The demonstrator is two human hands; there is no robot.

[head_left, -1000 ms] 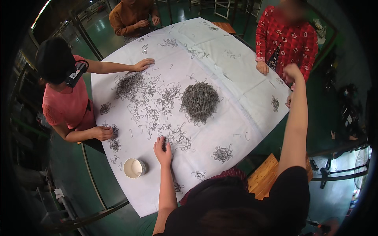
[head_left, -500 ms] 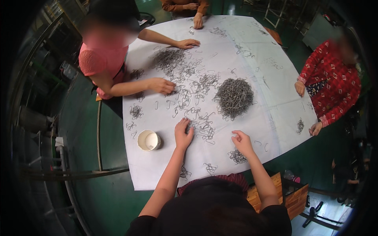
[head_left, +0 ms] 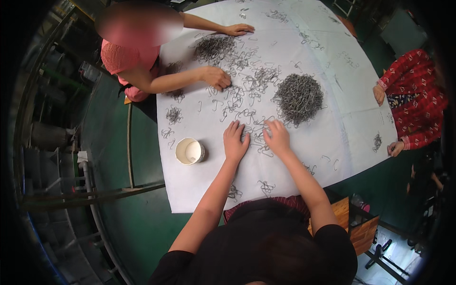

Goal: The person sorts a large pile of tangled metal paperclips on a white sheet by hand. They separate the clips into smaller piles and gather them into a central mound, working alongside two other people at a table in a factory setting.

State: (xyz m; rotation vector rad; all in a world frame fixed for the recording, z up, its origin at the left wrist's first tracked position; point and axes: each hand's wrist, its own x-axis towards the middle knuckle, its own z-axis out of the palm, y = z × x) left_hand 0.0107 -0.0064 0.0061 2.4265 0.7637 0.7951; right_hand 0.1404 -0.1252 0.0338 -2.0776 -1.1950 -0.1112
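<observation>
My left hand (head_left: 235, 141) lies flat on the white sheet (head_left: 332, 71) with its fingers spread over loose grey wire hooks (head_left: 251, 118). Close beside it my right hand (head_left: 277, 137) rests palm down on the same scatter of hooks, fingers apart. Neither hand visibly grips anything. A big heap of wire hooks (head_left: 298, 97) sits just beyond my right hand. A small white paper cup (head_left: 189, 151) stands left of my left hand.
A person in a pink top at the left has a hand (head_left: 214, 77) on the hooks and another (head_left: 239, 30) farther back beside a darker pile (head_left: 213, 47). A person in a red patterned sleeve (head_left: 411, 102) sits at the right. Green floor and metal rails surround the table.
My right hand moved left from the sheet's lower right to sit beside my left hand. Both hands now lie closer to the big heap. The view shifted toward the table.
</observation>
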